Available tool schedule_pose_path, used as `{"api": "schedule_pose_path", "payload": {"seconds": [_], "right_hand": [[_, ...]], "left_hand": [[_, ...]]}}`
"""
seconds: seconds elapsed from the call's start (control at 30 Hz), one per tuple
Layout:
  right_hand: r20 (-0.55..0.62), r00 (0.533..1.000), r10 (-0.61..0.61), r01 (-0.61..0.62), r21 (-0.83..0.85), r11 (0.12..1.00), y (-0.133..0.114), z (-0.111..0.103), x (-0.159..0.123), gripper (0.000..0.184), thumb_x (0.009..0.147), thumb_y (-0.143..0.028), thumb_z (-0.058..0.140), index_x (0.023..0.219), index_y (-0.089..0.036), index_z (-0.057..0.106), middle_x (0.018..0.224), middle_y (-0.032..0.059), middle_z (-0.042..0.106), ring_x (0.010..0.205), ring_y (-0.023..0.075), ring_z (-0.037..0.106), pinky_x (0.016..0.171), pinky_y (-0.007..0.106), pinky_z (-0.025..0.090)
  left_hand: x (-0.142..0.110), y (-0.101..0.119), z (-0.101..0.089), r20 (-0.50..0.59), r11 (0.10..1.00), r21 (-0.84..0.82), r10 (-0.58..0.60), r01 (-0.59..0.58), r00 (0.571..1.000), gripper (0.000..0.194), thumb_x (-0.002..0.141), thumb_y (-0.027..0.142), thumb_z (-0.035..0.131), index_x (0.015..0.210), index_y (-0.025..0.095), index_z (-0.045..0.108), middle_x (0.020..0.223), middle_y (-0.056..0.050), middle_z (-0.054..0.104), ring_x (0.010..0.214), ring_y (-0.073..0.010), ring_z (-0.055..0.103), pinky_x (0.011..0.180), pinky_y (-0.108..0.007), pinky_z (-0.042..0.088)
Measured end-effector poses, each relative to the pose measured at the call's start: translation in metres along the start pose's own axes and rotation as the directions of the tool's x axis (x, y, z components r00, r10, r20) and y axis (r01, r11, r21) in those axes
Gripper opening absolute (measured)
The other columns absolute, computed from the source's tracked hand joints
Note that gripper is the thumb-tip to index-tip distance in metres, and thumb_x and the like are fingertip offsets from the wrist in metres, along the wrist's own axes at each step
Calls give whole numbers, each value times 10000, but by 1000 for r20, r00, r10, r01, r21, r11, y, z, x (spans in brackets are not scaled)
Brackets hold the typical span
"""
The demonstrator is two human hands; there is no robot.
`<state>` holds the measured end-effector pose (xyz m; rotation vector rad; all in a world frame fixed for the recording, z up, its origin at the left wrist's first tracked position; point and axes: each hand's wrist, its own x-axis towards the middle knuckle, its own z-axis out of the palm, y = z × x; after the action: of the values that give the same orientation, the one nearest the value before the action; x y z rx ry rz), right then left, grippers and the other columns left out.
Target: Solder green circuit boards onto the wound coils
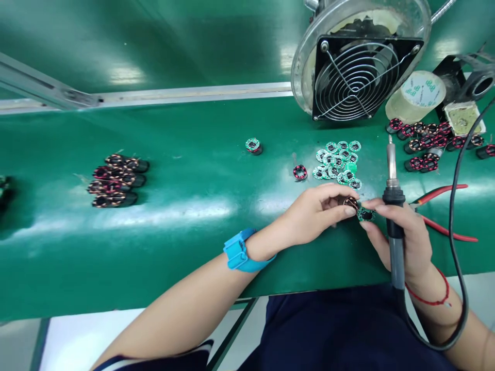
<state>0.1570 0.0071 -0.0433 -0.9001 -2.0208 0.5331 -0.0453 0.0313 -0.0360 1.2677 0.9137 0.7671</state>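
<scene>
My left hand pinches a small copper-wound motor stator between thumb and fingers. Close against it is a round green circuit board, held at the fingertips of my right hand. That same hand also grips a soldering iron, its tip pointing away from me and clear of both parts. Just beyond my fingers lies a loose cluster of round green circuit boards. A single stator with red insulation rests left of the cluster.
A fume fan stands at the back. Several stators lie at right, near a tape roll and a soldering stand. Red-handled pliers sit beside my right hand. Further left are one board-topped stator and grouped stators.
</scene>
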Motion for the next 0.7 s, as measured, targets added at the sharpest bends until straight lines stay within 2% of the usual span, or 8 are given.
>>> {"api": "schedule_pose_path", "payload": {"seconds": [0.07,0.1,0.23,0.37,0.53,0.63,0.7], "right_hand": [[22,1000,-20,20,-19,1000,-1,0,0,557,777,-18,668,1253,-256,504,1064,62,687,993,201,672,832,376,566],[38,999,-24,25,-27,999,-2,0,0,558,780,-15,658,1251,-270,502,1055,56,691,982,203,673,822,386,568],[63,997,-44,46,-32,998,-5,0,1,548,799,-24,633,1250,-299,489,1059,45,696,987,208,667,821,417,564],[46,999,-25,29,-91,995,-8,4,2,480,818,-68,639,1221,-287,500,1001,40,699,940,211,669,776,394,549],[101,995,-12,35,-231,972,-9,9,6,384,850,-126,629,1202,-225,512,955,67,682,881,214,625,730,363,528],[141,990,-4,40,-253,967,-9,9,6,414,859,-136,625,1238,-233,492,1014,77,681,954,229,624,782,389,526],[153,988,-6,41,-224,974,-7,8,4,480,855,-153,639,1291,-243,459,1090,86,680,1022,248,625,820,421,525]], "left_hand": [[-1,0,4,62,946,-278,-155,166,986,217,861,236,639,1064,166,663,861,-17,650,696,-92,596,683,-255,535],[-2,0,5,87,902,-366,-211,229,974,210,856,228,645,1055,167,673,873,-20,667,704,-92,620,706,-260,551],[-4,0,9,96,804,-489,-336,339,937,180,835,225,681,1002,181,731,929,-32,719,770,-107,673,781,-275,580],[-8,1,15,89,805,-475,-358,356,929,176,861,209,642,997,177,750,957,-32,739,830,-119,686,829,-284,585],[-11,7,20,54,881,-374,-290,288,956,240,942,213,495,973,156,726,982,-39,725,857,-116,677,855,-282,565],[-10,12,16,49,932,-262,-244,249,968,144,892,175,546,962,151,670,891,-31,701,804,-116,657,800,-283,555],[-9,17,6,-26,970,-149,-201,195,979,148,831,129,593,974,158,616,865,-21,677,792,-115,639,768,-279,541]]}}
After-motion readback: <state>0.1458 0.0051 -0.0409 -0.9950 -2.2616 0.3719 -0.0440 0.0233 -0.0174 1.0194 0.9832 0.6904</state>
